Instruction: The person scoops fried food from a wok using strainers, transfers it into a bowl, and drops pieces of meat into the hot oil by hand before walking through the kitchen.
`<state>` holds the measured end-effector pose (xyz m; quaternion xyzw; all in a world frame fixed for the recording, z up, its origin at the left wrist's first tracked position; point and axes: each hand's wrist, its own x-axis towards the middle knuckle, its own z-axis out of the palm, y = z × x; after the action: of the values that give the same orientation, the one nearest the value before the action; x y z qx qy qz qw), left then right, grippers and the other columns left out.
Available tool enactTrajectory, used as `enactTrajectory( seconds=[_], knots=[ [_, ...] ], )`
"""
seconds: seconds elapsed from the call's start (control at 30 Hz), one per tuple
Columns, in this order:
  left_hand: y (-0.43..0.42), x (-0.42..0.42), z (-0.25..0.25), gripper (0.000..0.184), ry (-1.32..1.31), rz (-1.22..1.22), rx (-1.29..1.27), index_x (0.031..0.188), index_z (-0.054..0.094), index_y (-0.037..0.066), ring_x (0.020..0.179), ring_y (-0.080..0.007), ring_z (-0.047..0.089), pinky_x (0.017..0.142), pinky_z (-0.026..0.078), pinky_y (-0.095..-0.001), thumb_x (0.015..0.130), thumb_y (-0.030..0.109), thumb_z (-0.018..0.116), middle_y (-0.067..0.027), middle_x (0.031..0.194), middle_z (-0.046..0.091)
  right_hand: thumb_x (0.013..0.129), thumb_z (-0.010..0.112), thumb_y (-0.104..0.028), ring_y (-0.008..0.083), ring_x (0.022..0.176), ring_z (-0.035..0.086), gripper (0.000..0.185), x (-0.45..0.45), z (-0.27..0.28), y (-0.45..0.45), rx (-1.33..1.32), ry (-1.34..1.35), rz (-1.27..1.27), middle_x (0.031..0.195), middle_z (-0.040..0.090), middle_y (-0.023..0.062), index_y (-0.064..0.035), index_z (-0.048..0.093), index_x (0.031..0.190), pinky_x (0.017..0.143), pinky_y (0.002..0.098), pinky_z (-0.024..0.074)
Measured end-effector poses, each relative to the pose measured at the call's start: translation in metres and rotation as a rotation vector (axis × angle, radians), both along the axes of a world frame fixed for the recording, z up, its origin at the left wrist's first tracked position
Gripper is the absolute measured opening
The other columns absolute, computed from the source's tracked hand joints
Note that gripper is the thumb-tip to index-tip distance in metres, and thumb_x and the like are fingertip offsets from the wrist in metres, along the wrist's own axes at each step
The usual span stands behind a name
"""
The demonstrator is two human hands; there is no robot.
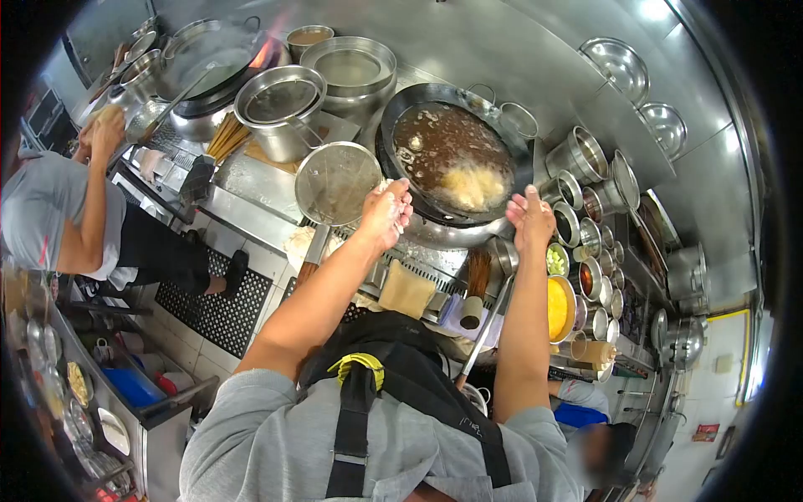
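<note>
A large wok [391, 125] of dark bubbling oil is in front of me, and pale battered food [473, 188] froths on its near right side. By the wok's near left rim is my left hand [386, 213], its fingers curled in and coated with something white. Whether anything lies inside them is hidden. My right hand [532, 222] is at the near right rim, holding nothing, fingers apart and thumb raised. Close beside my left hand rests a round mesh strainer [338, 184], untouched, its handle pointing toward me.
Metal pots [280, 134] stand left of the wok, near a second steaming wok [209, 63] with flame beside it. Several steel containers and a bowl of yellow liquid [559, 309] line the right. A bamboo brush [477, 280] and folded cloth [407, 289] lie nearer. A co-worker [67, 209] stands left; another person is lower right.
</note>
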<state>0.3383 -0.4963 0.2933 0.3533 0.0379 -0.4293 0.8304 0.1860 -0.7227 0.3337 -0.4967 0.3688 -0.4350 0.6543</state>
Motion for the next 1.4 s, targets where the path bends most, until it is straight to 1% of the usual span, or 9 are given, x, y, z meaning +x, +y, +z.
enactTrajectory(
  seconds=[0.2, 0.3, 0.33, 0.57, 0.7, 0.8, 1.03, 1.23, 1.4],
  knots=[
    [0.003, -0.001, -0.015, 0.018, -0.073, -0.053, -0.009, 0.099, 0.055, -0.003, 0.080, -0.0238, 0.062, 0.070, 0.055, -0.0332, 0.082, 0.003, 0.055, -0.0110, 0.093, 0.059, 0.080, 0.074, -0.023, 0.0136, 0.056, 0.056, 0.027, 0.025, 0.004, 0.001, -0.087, 0.249, 0.190, 0.070, 0.063, 0.0061, -0.0040, 0.059, 0.091, 0.047, 0.0240, 0.0422],
    [0.008, -0.011, -0.014, 0.019, -0.190, -0.061, 0.032, 0.100, 0.054, -0.005, 0.083, -0.0231, 0.062, 0.070, 0.054, -0.0319, 0.082, 0.001, 0.056, -0.0124, 0.096, 0.061, 0.078, 0.072, -0.040, 0.0203, 0.064, 0.060, 0.043, 0.045, -0.003, 0.010, -0.639, 0.687, 0.242, 0.070, 0.063, 0.0095, -0.0006, 0.062, 0.092, 0.061, 0.0332, 0.0478],
    [0.009, -0.014, -0.013, 0.021, -0.214, -0.088, 0.011, 0.101, 0.055, -0.003, 0.082, -0.0206, 0.062, 0.070, 0.053, -0.0307, 0.081, 0.002, 0.058, -0.0113, 0.094, 0.061, 0.078, 0.065, -0.055, 0.0277, 0.077, 0.064, 0.056, 0.046, 0.008, 0.027, -0.677, 0.897, 0.235, 0.076, 0.066, 0.0138, 0.0000, 0.064, 0.090, 0.076, 0.0393, 0.0472],
    [0.023, -0.014, -0.006, 0.027, -0.341, -0.095, 0.187, 0.104, 0.060, 0.006, 0.076, -0.0100, 0.061, 0.062, 0.047, -0.0222, 0.081, 0.016, 0.071, -0.0033, 0.090, 0.065, 0.086, 0.051, -0.059, 0.0314, 0.093, 0.064, 0.055, 0.070, -0.011, 0.027, -0.694, 1.227, 0.680, 0.097, 0.068, 0.0168, -0.0094, 0.068, 0.104, 0.086, 0.0413, 0.0460],
    [0.021, -0.007, -0.013, 0.020, -0.290, -0.063, 0.128, 0.099, 0.060, 0.008, 0.074, -0.0088, 0.061, 0.062, 0.048, -0.0217, 0.084, 0.019, 0.070, -0.0015, 0.089, 0.066, 0.079, 0.071, -0.035, 0.0337, 0.094, 0.064, 0.042, 0.051, 0.021, 0.090, -0.735, 0.574, 0.725, 0.096, 0.067, 0.0167, -0.0097, 0.066, 0.113, 0.087, 0.0383, 0.0463],
    [0.017, -0.011, 0.003, 0.018, -0.261, -0.106, 0.051, 0.097, 0.060, 0.009, 0.072, -0.0083, 0.061, 0.061, 0.048, -0.0214, 0.085, 0.019, 0.070, -0.0003, 0.086, 0.066, 0.077, 0.070, -0.014, 0.0358, 0.087, 0.064, 0.037, 0.042, 0.033, 0.131, -1.206, 0.398, 0.647, 0.094, 0.067, 0.0178, -0.0062, 0.064, 0.113, 0.078, 0.0382, 0.0495],
    [0.003, -0.013, 0.011, 0.018, -0.519, -0.149, 0.066, 0.097, 0.060, 0.004, 0.071, -0.0091, 0.059, 0.060, 0.046, -0.0225, 0.085, 0.015, 0.069, -0.0035, 0.086, 0.064, 0.085, 0.063, -0.008, 0.0155, 0.070, 0.064, 0.021, 0.022, 0.019, 0.114, -0.850, 0.486, 0.672, 0.082, 0.067, 0.0084, -0.0005, 0.067, 0.104, 0.059, 0.0285, 0.0495],
    [-0.003, -0.013, 0.020, 0.017, -0.706, -0.256, 0.043, 0.096, 0.063, 0.000, 0.070, -0.0072, 0.053, 0.062, 0.044, -0.0239, 0.083, 0.010, 0.069, -0.0031, 0.083, 0.064, 0.088, 0.063, -0.008, 0.0118, 0.067, 0.062, 0.023, 0.020, 0.005, 0.106, -0.086, 0.243, 0.611, 0.084, 0.066, 0.0079, 0.0034, 0.062, 0.108, 0.057, 0.0237, 0.0524],
    [-0.012, -0.012, 0.015, 0.012, -1.030, -0.315, 0.199, 0.092, 0.065, 0.000, 0.070, -0.0063, 0.052, 0.062, 0.043, -0.0233, 0.083, 0.007, 0.067, -0.0022, 0.081, 0.064, 0.089, 0.062, -0.007, 0.0126, 0.069, 0.063, 0.023, 0.022, 0.001, 0.095, -0.155, 0.211, 0.597, 0.092, 0.065, 0.0089, 0.0013, 0.060, 0.110, 0.057, 0.0238, 0.0531]
  ],
)
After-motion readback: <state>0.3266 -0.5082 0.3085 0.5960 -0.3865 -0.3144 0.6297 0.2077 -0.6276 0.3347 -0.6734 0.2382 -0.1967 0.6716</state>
